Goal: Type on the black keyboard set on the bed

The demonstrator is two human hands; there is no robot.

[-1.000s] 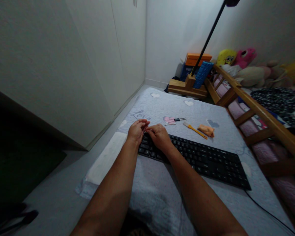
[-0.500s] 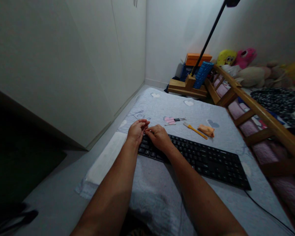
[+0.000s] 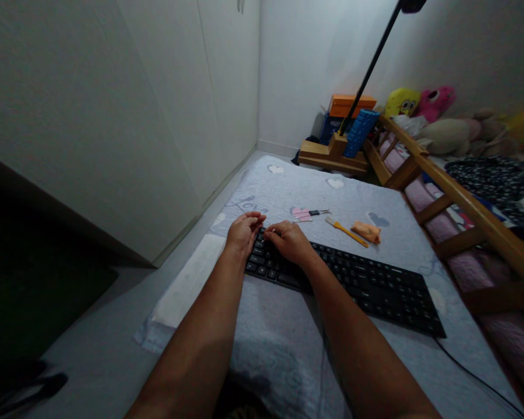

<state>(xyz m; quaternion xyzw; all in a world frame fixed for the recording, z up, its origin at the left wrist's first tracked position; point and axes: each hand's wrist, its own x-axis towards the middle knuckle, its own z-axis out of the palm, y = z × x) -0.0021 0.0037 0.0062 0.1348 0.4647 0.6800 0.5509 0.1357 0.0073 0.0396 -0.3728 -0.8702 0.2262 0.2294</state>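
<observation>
A black keyboard [image 3: 367, 285] lies across a grey bed cover [image 3: 288, 186] printed with hearts. My left hand [image 3: 242, 233] sits at the keyboard's far left corner with its fingers curled in. My right hand [image 3: 291, 241] rests on the left keys, fingertips pinched together and pointing toward the left hand. The two hands nearly touch. What either hand pinches is hidden by the fingers.
Beyond the keyboard lie a pink item with a small tool [image 3: 308, 213], a yellow-handled brush [image 3: 344, 230] and an orange cloth [image 3: 367, 231]. A wooden bed rail [image 3: 454, 192] with plush toys [image 3: 419, 102] runs along the right. A black pole on a wooden base [image 3: 332, 152] stands at the back. The keyboard's cable [image 3: 475, 375] trails right.
My right hand has shifted slightly to the right along the keys. The left hand and the keyboard have stayed in place.
</observation>
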